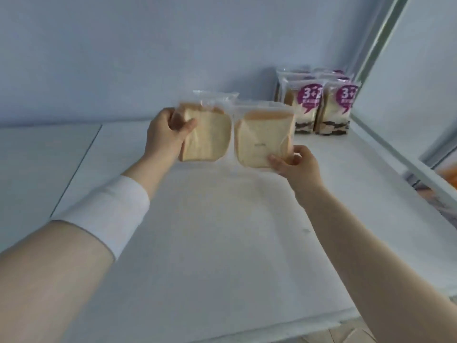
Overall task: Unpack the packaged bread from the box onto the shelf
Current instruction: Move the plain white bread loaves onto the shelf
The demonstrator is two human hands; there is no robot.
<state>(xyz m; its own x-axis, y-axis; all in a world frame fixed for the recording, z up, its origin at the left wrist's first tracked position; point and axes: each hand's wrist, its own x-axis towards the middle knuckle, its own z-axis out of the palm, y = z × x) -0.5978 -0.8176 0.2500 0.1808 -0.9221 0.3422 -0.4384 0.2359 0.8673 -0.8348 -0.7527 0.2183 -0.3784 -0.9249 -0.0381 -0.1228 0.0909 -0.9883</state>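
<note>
Both hands out over the white shelf, one clear-wrapped bread pack in each.

- left hand: clamped on the left edge of the left bread pack, thumb across the front face, fingers behind. Pack sits upright, to the right of the hand.
- right hand: pinching the lower right corner of the right bread pack, thumb on the front. Pack sits up and left of the hand, tilted slightly.
- The two packs are side by side with inner edges touching or nearly so, mid-shelf toward the back. Cannot tell whether their bottom edges rest on the shelf or hang just above it.
- purple-label packs ("3+2") stand upright in the back right corner against the wall, just behind and right of the right bread pack.
- white wristband on the left forearm.
</note>
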